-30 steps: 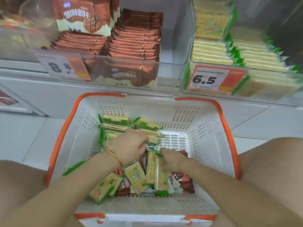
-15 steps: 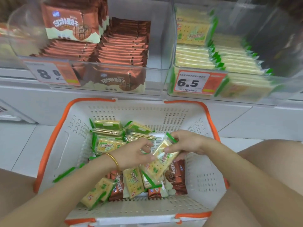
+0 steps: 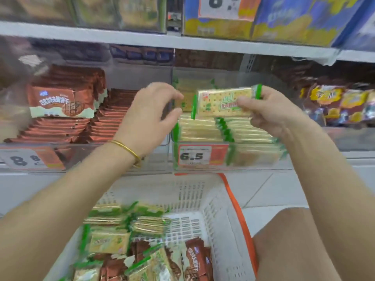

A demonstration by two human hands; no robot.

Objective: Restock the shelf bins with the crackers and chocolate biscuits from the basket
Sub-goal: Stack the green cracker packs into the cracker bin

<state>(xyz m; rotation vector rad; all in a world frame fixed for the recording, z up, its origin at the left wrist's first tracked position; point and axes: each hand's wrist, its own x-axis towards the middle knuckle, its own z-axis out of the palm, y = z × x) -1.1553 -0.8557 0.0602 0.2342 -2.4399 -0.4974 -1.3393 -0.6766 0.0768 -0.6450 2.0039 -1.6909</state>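
A cracker pack (image 3: 217, 102) is gripped at its right end by the right hand (image 3: 272, 112), thumb across the printed face and fingers curled behind. It is held level and lengthwise above the cracker bin (image 3: 233, 168), apparently so that it can be laid flat, matching the stacked packs (image 3: 203, 129) already inside. The left hand (image 3: 150, 116) is raised just beside the pack's left green seal, thumb and forefinger parted and nothing held; whether the seal is touched cannot be told. It seems to be positioned to steady or guide that end.

The pack is carried over the bin's front wall, behind the price tag (image 3: 194, 156). Open room is left between the top of the stacks and the upper shelf (image 3: 142, 40), so a flat drop toward the front edge looks unobstructed. The divider against the chocolate biscuit bin (image 3: 85, 157) lies close to the left hand and would need to be cleared.

Below, more crackers (image 3: 109, 241) and chocolate biscuits (image 3: 194, 258) are left in the basket (image 3: 235, 201), so much of the restocking is judged unfinished.
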